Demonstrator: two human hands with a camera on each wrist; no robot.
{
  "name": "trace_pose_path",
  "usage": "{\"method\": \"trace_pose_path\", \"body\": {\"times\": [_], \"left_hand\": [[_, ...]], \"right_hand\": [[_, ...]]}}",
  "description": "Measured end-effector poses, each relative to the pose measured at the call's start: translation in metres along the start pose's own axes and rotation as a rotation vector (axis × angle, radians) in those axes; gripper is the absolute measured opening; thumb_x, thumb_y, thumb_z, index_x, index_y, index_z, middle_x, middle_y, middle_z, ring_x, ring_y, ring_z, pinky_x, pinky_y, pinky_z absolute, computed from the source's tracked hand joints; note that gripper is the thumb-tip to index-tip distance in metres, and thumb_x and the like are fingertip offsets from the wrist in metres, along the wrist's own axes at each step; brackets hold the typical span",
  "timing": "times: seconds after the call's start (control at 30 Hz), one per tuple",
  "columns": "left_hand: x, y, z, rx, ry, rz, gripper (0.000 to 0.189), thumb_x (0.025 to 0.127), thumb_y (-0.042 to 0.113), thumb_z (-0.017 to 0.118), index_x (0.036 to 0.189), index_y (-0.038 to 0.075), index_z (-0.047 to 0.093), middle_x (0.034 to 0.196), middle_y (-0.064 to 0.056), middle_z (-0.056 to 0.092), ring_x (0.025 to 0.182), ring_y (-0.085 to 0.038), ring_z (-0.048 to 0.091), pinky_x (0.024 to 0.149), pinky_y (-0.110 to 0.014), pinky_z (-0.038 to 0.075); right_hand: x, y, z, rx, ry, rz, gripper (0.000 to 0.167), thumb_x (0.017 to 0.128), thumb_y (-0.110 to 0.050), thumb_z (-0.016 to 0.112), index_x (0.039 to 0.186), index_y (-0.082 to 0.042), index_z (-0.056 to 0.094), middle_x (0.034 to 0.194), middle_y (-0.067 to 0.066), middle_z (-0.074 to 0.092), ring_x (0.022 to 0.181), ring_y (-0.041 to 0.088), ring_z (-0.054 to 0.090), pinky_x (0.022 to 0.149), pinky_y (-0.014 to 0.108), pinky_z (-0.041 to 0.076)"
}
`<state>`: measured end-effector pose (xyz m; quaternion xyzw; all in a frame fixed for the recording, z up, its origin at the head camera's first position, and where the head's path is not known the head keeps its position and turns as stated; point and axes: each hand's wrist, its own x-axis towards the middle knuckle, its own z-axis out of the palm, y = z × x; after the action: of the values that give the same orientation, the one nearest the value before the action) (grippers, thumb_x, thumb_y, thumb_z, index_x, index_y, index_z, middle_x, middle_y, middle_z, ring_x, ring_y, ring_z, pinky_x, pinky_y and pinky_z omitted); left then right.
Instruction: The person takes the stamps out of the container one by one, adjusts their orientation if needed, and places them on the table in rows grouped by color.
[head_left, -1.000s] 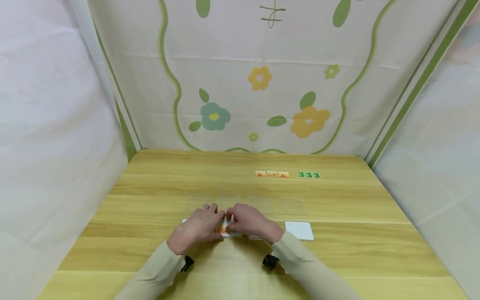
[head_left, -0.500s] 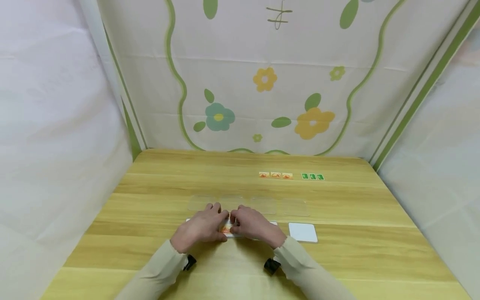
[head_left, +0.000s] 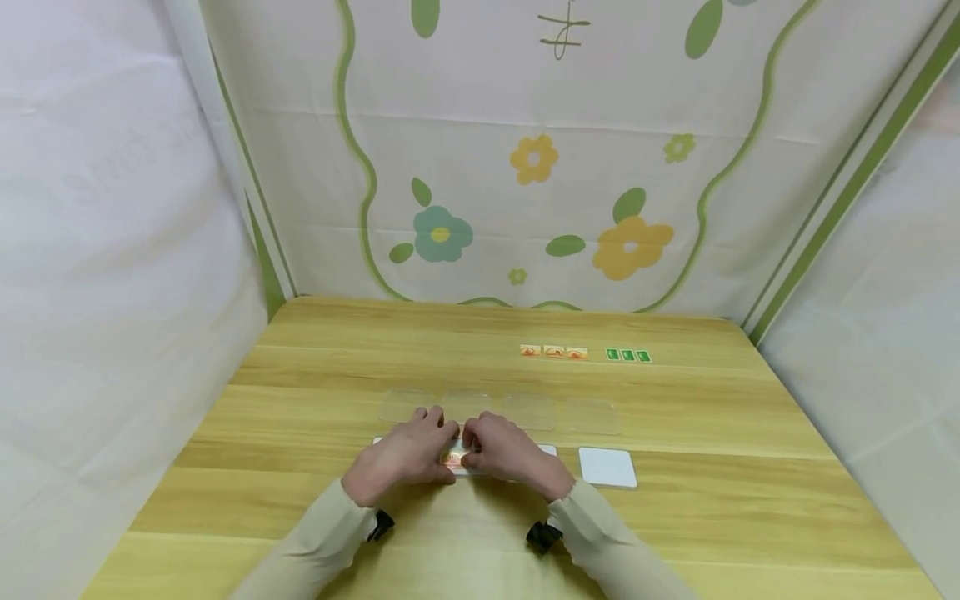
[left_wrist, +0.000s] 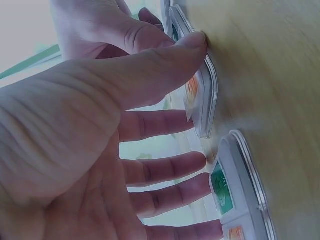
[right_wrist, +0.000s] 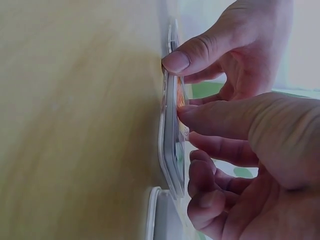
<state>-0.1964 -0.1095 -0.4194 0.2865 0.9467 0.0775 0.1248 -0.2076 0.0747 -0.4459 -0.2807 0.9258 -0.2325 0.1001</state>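
Note:
My left hand (head_left: 405, 450) holds a white rounded plate (left_wrist: 207, 97), its thumb at the near edge and index finger across the far side. Over the plate, my right hand (head_left: 510, 450) pinches a small orange-patterned card piece (head_left: 453, 459) between thumb and index finger, low against the surface. In the right wrist view the right thumb (right_wrist: 200, 117) touches the orange print; the other fingers curl free. A second plate (left_wrist: 250, 212), under the left fingertips, bears a green card piece (left_wrist: 221, 187) and an orange one (left_wrist: 235, 233). The hands hide most of both plates in the head view.
A blank white plate (head_left: 607, 467) lies to the right, and another white plate (head_left: 549, 450) is partly under the right wrist. Behind them runs a row of clear covers (head_left: 528, 412). Farther back lie three orange pieces (head_left: 554, 352) and three green pieces (head_left: 627, 355).
The head view has shifted slightly, moving the whole scene a little to the right in the picture. Both hands keep nearly the same place over the plate, with small finger movements at the orange piece.

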Motion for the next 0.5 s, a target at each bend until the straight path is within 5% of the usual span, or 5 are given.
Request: {"method": "trace_pose_path", "body": {"times": [0.5], "left_hand": [[0.0005, 0.0007, 0.0017, 0.031, 0.01, 0.004, 0.047, 0.081, 0.043, 0.079, 0.108, 0.011, 0.057, 0.099, -0.004, 0.045, 0.086, -0.02, 0.039, 0.061, -0.029, 0.039]], "right_hand": [[0.0022, 0.0027, 0.0048, 0.003, 0.044, -0.032, 0.013, 0.087, -0.012, 0.067, 0.08, -0.018, 0.057, 0.073, -0.009, 0.051, 0.064, 0.006, 0.044, 0.057, 0.021, 0.038]]}}
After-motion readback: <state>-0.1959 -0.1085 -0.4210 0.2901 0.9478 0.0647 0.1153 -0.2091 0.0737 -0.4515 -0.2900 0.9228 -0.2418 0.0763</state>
